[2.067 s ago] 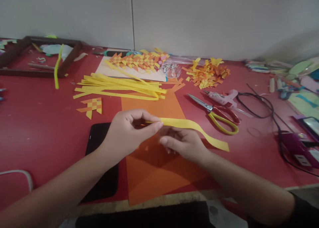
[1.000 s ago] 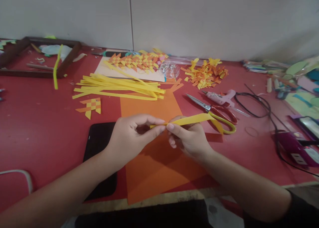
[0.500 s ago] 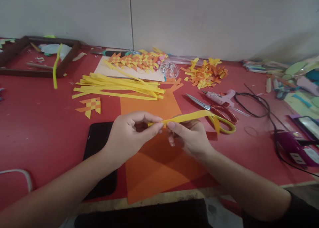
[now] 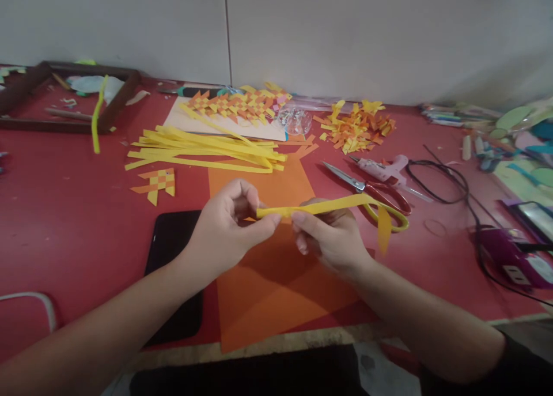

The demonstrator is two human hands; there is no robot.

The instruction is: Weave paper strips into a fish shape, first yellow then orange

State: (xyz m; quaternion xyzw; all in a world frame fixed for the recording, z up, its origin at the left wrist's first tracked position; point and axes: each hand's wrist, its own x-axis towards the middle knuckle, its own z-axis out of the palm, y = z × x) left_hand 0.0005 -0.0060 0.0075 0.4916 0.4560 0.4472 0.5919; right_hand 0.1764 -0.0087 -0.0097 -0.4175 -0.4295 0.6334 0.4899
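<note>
Between my two hands a yellow paper strip (image 4: 337, 203) is stretched above the desk, its far end folding down at the right. My left hand (image 4: 233, 223) supports the strip's left end, thumb below it and fingers curled behind. My right hand (image 4: 330, 232) pinches the strip near its middle between thumb and fingers. Below lies an orange paper sheet (image 4: 276, 286). A woven orange and yellow paper fish (image 4: 159, 183) rests left of my hands, above a black phone (image 4: 173, 269) partly covered by my left forearm. Behind is a bundle of yellow strips (image 4: 203, 148).
Scissors (image 4: 345, 177) with red and yellow handles and a pink glue gun (image 4: 384, 168) lie to the right, its black cable curling beyond. Woven fish (image 4: 233, 106) and paper scraps (image 4: 354, 125) sit at the back. A brown frame (image 4: 56, 128) is far left.
My left fingers have lifted slightly and loosened, leaving more of the strip's left end visible. The strip's hanging right end has swung outward. My right hand has barely moved.
</note>
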